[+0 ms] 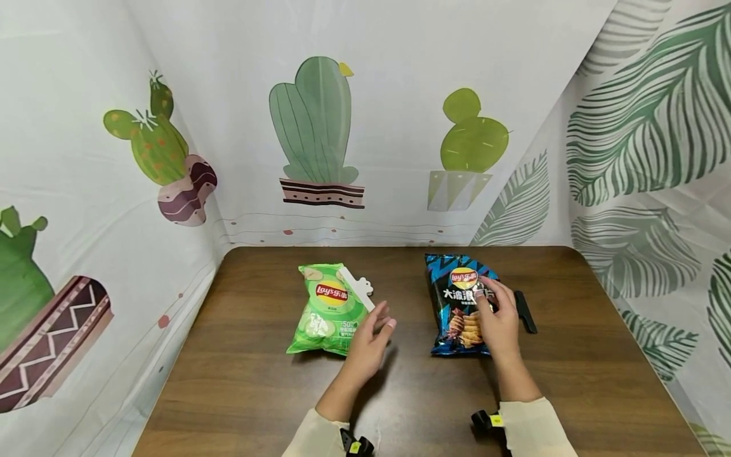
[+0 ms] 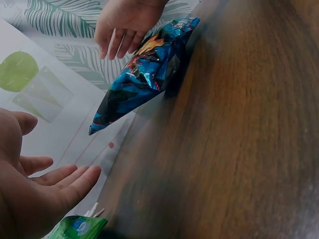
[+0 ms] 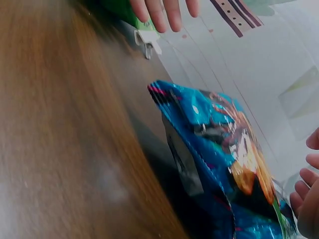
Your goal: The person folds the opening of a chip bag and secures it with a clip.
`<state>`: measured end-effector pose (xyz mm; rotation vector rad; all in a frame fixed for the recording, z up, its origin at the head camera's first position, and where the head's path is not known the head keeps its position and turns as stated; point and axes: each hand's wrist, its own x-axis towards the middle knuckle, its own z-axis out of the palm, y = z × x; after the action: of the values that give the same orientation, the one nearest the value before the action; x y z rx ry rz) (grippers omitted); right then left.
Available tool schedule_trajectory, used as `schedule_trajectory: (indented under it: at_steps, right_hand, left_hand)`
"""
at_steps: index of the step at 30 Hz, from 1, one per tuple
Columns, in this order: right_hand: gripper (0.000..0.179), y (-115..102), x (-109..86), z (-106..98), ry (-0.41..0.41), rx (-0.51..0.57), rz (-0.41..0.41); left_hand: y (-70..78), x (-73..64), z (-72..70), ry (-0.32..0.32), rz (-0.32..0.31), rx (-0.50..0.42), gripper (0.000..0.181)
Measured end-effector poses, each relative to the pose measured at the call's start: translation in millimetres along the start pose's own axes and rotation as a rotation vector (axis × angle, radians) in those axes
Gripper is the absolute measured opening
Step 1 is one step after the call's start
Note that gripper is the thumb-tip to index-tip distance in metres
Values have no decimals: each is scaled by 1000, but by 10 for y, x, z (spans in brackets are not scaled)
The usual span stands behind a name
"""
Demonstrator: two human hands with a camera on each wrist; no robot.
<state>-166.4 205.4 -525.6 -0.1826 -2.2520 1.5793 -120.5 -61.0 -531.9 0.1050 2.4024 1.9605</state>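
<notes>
A green Lay's chip bag (image 1: 325, 311) lies on the left, a white clip (image 1: 358, 289) fixed across its upper right corner. My left hand (image 1: 368, 346) hovers at that bag's right edge, fingers loosely spread near the clip's lower end, holding nothing. Over the right half of a blue-and-black Lay's chip bag (image 1: 457, 304) is my right hand (image 1: 502, 320), its fingers relaxed. The right wrist view shows those fingers (image 3: 304, 194) beside the puffed bag without gripping it. A black clip (image 1: 525, 312) sticks out past the blue bag's right side, partly hidden by the hand.
Both bags rest on a brown wooden table (image 1: 251, 393) with rounded back corners. White cloth (image 1: 394, 127) printed with cacti and leaves hangs behind it and at the sides. Black straps (image 1: 485, 420) with cameras are worn at the wrists.
</notes>
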Motion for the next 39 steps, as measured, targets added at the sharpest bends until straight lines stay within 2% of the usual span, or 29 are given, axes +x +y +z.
schedule_trajectory:
  at_steps: [10, 16, 22, 27, 36, 39]
  right_hand:
    - [41, 86, 51, -138, 50, -73, 45]
    - [48, 121, 79, -216, 26, -114, 122]
    - [57, 161, 100, -286, -22, -168, 191]
    - [61, 178, 103, -313, -73, -172, 242]
    - [72, 168, 97, -346, -241, -207, 326]
    - [74, 155, 93, -347, -273, -211, 340]
  left_hand:
    - [-52, 29, 86, -24, 2, 24, 56]
    - [-63, 37, 122, -36, -4, 24, 57]
    - [-106, 61, 169, -44, -10, 46, 60]
    - [-126, 66, 204, -53, -17, 45, 60]
    - [-147, 45, 259, -84, -40, 12, 58]
    - [-153, 38, 285, -98, -49, 8, 58]
